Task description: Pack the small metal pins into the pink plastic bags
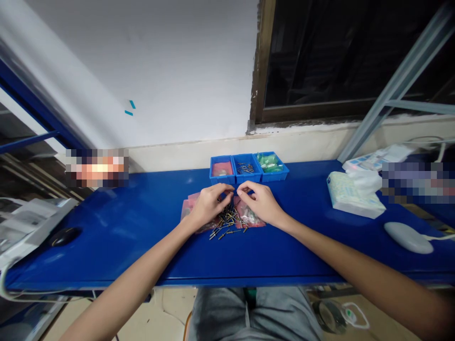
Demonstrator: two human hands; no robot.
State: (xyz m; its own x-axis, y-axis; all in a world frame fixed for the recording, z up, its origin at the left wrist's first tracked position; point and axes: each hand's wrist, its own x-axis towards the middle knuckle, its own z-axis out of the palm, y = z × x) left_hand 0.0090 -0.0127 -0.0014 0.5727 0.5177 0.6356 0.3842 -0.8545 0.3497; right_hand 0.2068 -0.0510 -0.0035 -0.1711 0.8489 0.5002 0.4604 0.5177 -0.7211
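- The step in hand is judged to be the fingertip handling of loose fasteners; both hands, left hand and right hand, are curled close together above the pile.
- Thumbs and fingers are brought nearly together; whether a small piece is pinched by either hand cannot be told.
- The thin metal fasteners are heaped on the tabletop below the hands, between and partly over two pinkish clear bags.
- For any further pick, a light pinch on one piece would be called for, with neighbours left undisturbed.
- Behind, three blue trays are lined up: a pinkish packet is held in the left tray, similar fasteners in the middle tray, green packaging in the right tray.
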